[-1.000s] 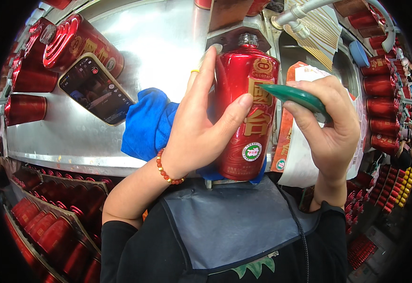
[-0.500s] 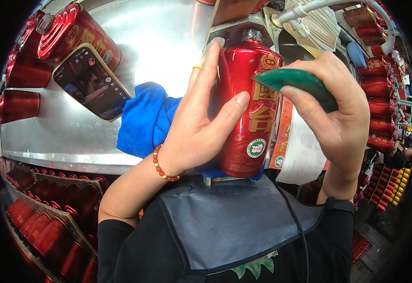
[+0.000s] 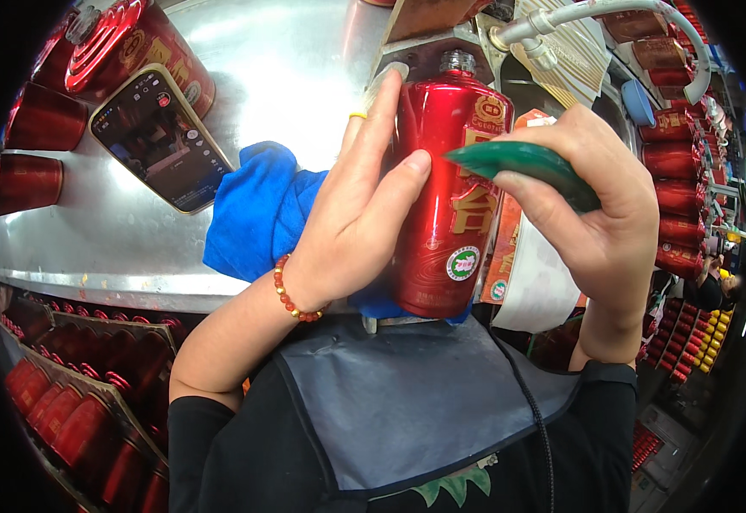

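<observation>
A glossy red bottle (image 3: 437,248) with raised gold characters and a round green-and-white sticker lies in front of me, its clear threaded neck pointing away. My left hand (image 3: 351,209) rests along its left side, fingers stretched out and thumb on the red front. A white cover sits on one fingertip, and a yellow ring circles a finger. In my right hand (image 3: 608,201), a dark green curved scraper (image 3: 531,162) is pinched between thumb and fingers. Its pointed end is over the bottle's front beside the gold characters; whether it touches is unclear.
Left of my hand lie a blue cloth (image 3: 257,214) and a lit phone (image 3: 161,141) on the metal table (image 3: 116,248). More red bottles (image 3: 146,43) stand beyond. A white pipe (image 3: 595,10) arches at upper right, above a blue bowl (image 3: 638,103). Racked red bottles (image 3: 69,410) fill the lower left.
The scraper's tip has moved left and slightly toward me across the bottle. My left thumb has shifted a little left and away from me. The bottle stays in nearly the same place.
</observation>
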### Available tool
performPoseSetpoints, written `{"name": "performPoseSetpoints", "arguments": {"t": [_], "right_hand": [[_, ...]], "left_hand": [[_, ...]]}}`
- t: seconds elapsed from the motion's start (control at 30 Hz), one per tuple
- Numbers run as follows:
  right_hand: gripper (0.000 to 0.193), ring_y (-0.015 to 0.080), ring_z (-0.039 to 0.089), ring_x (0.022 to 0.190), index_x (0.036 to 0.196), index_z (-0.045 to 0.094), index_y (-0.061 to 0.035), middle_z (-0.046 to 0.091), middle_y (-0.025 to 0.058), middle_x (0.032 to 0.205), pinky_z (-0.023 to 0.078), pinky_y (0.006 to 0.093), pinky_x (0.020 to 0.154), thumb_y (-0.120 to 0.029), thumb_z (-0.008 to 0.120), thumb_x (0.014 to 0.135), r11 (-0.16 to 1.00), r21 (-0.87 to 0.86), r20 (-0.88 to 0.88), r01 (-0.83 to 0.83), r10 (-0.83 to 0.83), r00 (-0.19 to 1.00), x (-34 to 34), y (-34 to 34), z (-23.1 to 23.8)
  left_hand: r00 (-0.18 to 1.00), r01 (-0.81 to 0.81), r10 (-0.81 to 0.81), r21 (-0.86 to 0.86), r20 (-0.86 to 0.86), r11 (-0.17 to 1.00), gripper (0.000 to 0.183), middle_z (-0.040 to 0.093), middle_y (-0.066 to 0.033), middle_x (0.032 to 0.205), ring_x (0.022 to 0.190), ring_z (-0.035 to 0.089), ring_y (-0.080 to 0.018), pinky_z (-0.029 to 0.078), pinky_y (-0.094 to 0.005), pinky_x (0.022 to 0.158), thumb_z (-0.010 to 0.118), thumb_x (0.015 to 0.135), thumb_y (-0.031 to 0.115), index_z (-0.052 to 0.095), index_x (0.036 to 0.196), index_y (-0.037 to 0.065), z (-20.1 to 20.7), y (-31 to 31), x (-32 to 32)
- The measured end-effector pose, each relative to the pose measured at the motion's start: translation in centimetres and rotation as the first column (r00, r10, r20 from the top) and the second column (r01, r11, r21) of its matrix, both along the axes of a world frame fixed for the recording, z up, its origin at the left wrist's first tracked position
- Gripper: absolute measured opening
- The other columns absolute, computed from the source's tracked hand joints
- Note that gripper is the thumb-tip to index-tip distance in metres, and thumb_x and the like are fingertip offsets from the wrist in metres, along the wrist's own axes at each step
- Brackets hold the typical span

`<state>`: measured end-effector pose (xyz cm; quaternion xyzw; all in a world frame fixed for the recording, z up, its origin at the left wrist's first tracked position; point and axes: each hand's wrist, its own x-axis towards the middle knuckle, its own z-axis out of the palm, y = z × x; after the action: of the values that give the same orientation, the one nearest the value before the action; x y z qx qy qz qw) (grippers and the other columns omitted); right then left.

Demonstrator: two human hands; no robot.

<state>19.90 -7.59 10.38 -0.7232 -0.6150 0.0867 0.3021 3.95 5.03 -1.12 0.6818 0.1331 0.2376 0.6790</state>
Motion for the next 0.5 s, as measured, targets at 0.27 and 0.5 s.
{"name": "performPoseSetpoints", "arguments": {"t": [0.27,0.5], "right_hand": [[0.025,0.0152,0.055,0.077,0.103,0.073,0.0022,0.060,0.0056,0.084,0.043,0.0264,0.068,0.005,0.077,0.079,0.992,0.108,0.066,0.065,-0.073,0.995,-0.4,-1.8,-0.4],[0.036,0.0222,0.060,0.076,0.101,0.079,-0.0064,0.065,0.0050,0.091,0.049,0.0326,0.067,-0.007,0.076,0.066,0.991,0.113,0.316,-0.078,0.038,0.948,-3.0,-4.7,-1.7]], "left_hand": [[0.995,-0.095,0.087,0.176,0.055,0.980,0.093,0.048,-0.0263,0.133,0.128,0.051,-0.0327,0.039,-0.0375,0.112,0.072,0.095,0.024,0.015,0.160,-0.010,-0.7,-1.0,0.2],[0.998,0.004,-0.002,-0.038,0.063,0.999,0.077,0.040,-0.0226,0.146,0.135,0.045,-0.0298,0.034,-0.0375,0.116,0.057,0.103,0.020,0.015,0.161,-0.008,-1.4,-0.6,-0.5]]}}
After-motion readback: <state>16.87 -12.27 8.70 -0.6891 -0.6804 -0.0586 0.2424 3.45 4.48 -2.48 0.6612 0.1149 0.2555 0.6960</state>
